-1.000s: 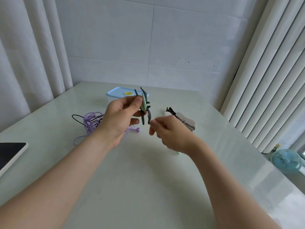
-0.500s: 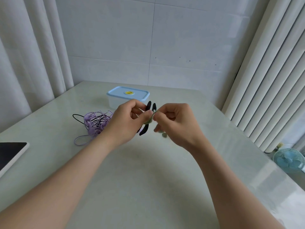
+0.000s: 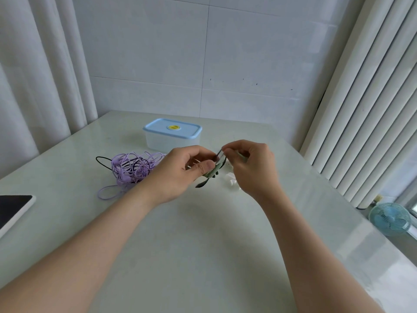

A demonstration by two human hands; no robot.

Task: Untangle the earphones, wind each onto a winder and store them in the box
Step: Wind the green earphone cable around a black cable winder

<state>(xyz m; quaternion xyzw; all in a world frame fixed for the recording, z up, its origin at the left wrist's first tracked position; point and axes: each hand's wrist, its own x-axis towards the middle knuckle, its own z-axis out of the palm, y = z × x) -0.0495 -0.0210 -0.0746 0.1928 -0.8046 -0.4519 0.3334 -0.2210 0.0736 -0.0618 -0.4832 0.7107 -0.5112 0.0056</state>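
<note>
Both hands are up over the middle of the frame, with one small piece between them. The left hand (image 3: 178,175) has its thumb pressed down on a pale green winder (image 3: 213,172), its fingers (image 3: 196,151) curled round behind it in a firm pinch. The winder is a flat little strip, mint green through the body, with thin dark prongs sticking out. One prong curves away at the lower end and others poke up at the top. It is held tilted above the surface (image 3: 203,245), clear of it. The right hand (image 3: 250,170) is on the other side, thumb and forefinger closed tight on a dark prong at the winder's upper end, its other fingers curled. Whether any cord is on the winder I cannot tell, as it is small and partly hidden.

Left of centre, just beside the left hand, lie the earphones (image 3: 132,168), a lilac tangle with a black cord threaded through it. One black loop sticks out to the left and a lilac loop trails toward the bottom. Above centre, behind the hands, sits the box (image 3: 158,143), clear-walled, with its pale blue lid (image 3: 172,129) on and a yellow sticker on top. Small white pieces (image 3: 230,180) lie on the surface beside the right hand. At the left edge is a dark-screened tablet (image 3: 13,206), and at lower right a small blue fan (image 3: 390,219).
</note>
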